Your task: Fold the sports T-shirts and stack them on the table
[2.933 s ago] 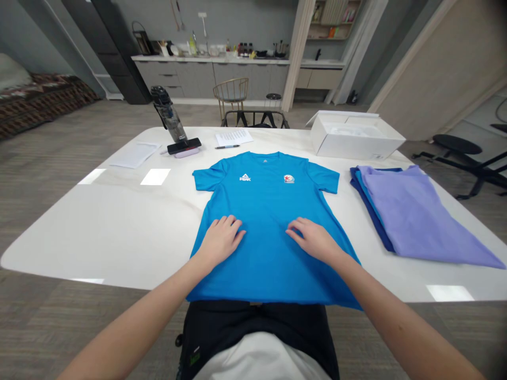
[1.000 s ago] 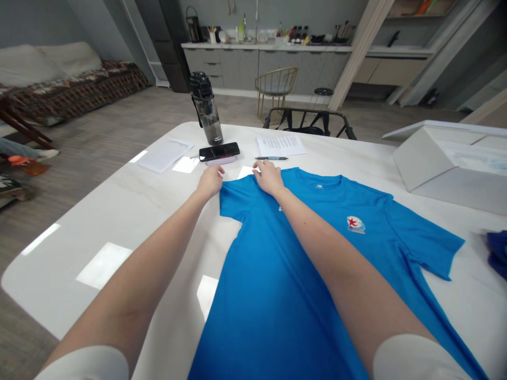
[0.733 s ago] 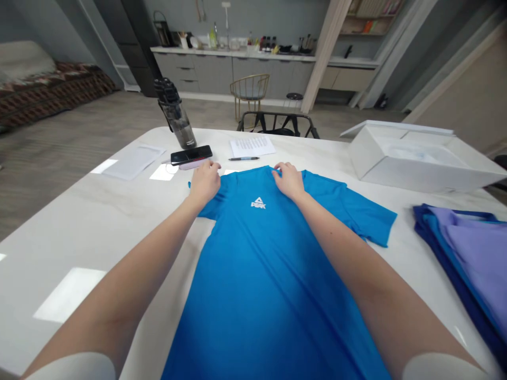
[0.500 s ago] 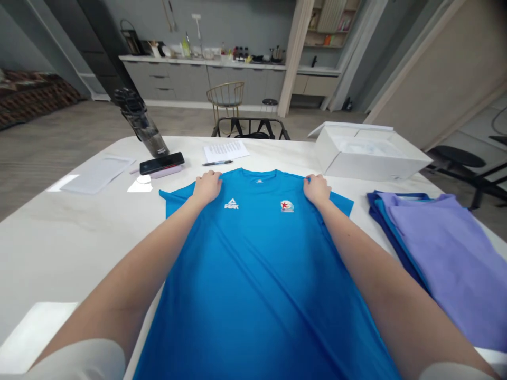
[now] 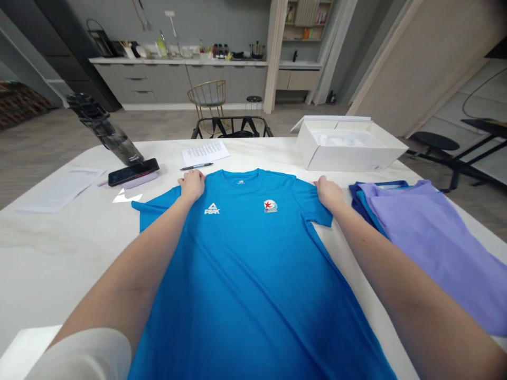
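A blue T-shirt (image 5: 245, 253) lies front side up on the white table (image 5: 43, 258), its collar at the far end. It bears a white PEAK logo on the left of the chest and a round badge with a red star on the right. My left hand (image 5: 192, 184) grips the cloth at the left shoulder, fingers closed. My right hand (image 5: 329, 192) is closed at the outer edge of the right sleeve, pinching it. The shirt's lower hem runs out of view toward me, and a few diagonal creases cross its body.
Right of the shirt lies a stack of clothes with a purple garment (image 5: 431, 248) on top. Behind it stands an open white box (image 5: 352, 153). Far left are a phone (image 5: 133, 172), a dark clear cylinder (image 5: 114, 140) and papers (image 5: 59, 187). A pen (image 5: 197, 166) lies by a printed sheet (image 5: 206, 152).
My right hand has moved outward from the right shoulder to the sleeve's edge, and the sleeve now lies spread out. My left hand stays at the left shoulder. The view has shifted to the right.
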A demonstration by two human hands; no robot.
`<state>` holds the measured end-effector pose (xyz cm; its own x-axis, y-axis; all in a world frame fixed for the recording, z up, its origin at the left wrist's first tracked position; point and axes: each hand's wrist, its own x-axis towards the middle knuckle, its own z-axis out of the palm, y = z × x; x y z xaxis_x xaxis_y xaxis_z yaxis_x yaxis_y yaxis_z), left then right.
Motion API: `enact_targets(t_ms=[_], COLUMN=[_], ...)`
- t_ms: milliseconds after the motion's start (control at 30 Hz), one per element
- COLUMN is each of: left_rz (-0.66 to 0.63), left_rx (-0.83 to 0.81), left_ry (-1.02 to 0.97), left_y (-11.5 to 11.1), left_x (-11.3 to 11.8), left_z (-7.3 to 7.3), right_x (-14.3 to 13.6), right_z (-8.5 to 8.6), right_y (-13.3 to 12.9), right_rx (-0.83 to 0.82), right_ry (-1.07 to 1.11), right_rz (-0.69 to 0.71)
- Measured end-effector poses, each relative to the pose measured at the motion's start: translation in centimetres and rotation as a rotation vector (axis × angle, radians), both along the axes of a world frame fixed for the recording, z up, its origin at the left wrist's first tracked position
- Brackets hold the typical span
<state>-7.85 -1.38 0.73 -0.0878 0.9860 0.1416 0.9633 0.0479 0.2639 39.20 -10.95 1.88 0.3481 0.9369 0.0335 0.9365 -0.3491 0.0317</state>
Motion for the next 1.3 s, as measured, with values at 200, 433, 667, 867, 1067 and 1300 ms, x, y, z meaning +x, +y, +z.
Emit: enact_targets(t_ms=[200,433,667,867,1067,1300], left_rz=[-0.017,-0.068,-0.202,-0.167,-0.141,-0.159], left_rx=[0.03,0.054,0.024,0.024,0.057,0.116], left_ry=[0.0,0.028,0.054,0.144,0.169,0.085], left_y=[-0.5,0.0,2.2,3.0,5.8,5.3], left_x=[0.0,0.3,1.8,3.4,3.9,4.2], left_z=[-0.1,0.8,0.6,-0.2,-0.4,-0.1], right_x=[1.2,-5.1,-14.5,-16.3,-16.1,-16.1], right_z=[0.5,1.4,0.3,-0.9,-1.4,-1.1], right_y=[0.0,3.9,9.0,10.6,13.3,13.0], right_rx=[-0.036,0.156,0.143,0.165,0.182,0.205], right_ry=[-0.115,-0.039,0.176,0.126,0.144,0.155], right_rz=[0.017,0.214,0.272,0.177,0.167,0.243])
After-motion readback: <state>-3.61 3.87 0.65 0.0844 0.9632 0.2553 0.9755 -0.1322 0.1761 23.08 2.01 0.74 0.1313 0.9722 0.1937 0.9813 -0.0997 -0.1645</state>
